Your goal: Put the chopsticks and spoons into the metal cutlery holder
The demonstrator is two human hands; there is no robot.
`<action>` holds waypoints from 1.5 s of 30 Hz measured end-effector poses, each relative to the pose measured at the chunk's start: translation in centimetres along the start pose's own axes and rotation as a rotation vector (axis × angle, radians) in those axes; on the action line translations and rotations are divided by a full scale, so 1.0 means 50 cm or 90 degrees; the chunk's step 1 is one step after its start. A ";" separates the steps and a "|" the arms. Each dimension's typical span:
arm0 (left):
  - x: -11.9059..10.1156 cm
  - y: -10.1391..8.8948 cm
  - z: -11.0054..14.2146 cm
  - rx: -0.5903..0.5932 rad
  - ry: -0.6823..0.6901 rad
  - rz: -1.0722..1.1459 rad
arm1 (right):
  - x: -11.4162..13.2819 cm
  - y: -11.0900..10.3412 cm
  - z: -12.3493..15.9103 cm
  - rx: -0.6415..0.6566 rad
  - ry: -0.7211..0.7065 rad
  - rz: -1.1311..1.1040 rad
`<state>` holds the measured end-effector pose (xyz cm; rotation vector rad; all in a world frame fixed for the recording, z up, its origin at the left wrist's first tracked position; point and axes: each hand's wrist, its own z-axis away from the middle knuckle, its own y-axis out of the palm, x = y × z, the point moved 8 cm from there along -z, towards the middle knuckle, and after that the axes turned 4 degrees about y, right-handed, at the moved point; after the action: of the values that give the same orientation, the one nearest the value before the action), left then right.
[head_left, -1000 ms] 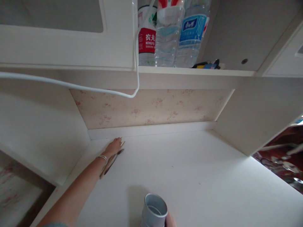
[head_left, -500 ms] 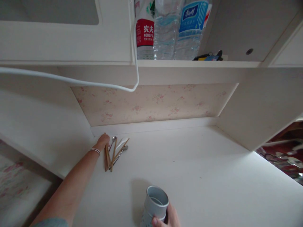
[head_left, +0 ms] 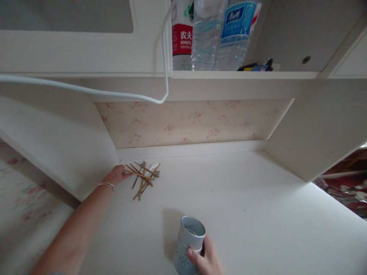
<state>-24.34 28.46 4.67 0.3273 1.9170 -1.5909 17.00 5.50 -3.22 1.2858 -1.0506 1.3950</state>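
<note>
My left hand (head_left: 118, 175) is at the back left of the white surface, fingers stretched out beside the left ends of several wooden chopsticks (head_left: 147, 180). The chopsticks lie fanned and crossed over other cutlery. Among them are a white spoon (head_left: 154, 167) and metal spoons, one with its bowl (head_left: 156, 173) at the right of the pile; the rest is partly covered. Near the front, my right hand (head_left: 207, 259) is wrapped round a pale grey-blue metal utensil holder (head_left: 186, 244) with small holes in its side. It tilts slightly, and its mouth faces up, showing no cutlery inside.
White side panels (head_left: 301, 126) and a low back ledge (head_left: 195, 149) enclose the surface (head_left: 243, 183). Overhead, a shelf (head_left: 243, 75) carries water bottles (head_left: 208, 38) and small dark items. A white cable (head_left: 114, 93) hangs across the upper left.
The wooden chopsticks at my left hand have swung from upright in view to slanting right, spread over the other cutlery. My left hand has shifted left and lower; the holder remains in my right hand.
</note>
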 end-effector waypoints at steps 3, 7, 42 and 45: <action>0.026 0.008 0.006 0.006 -0.085 0.037 | -0.003 0.000 0.003 0.005 -0.009 0.003; 0.042 0.031 0.002 0.035 -0.145 0.043 | -0.011 -0.002 0.004 0.002 -0.007 0.018; -0.071 0.097 0.094 0.043 0.187 -0.179 | -0.012 -0.003 0.016 -0.029 0.042 -0.061; -0.093 0.103 0.165 0.023 0.207 -0.134 | -0.004 -0.004 0.010 -0.028 0.087 -0.135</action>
<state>-15.40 22.79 2.67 0.4342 2.2306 -1.7997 17.30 5.05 -3.38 1.2140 -0.8244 1.2725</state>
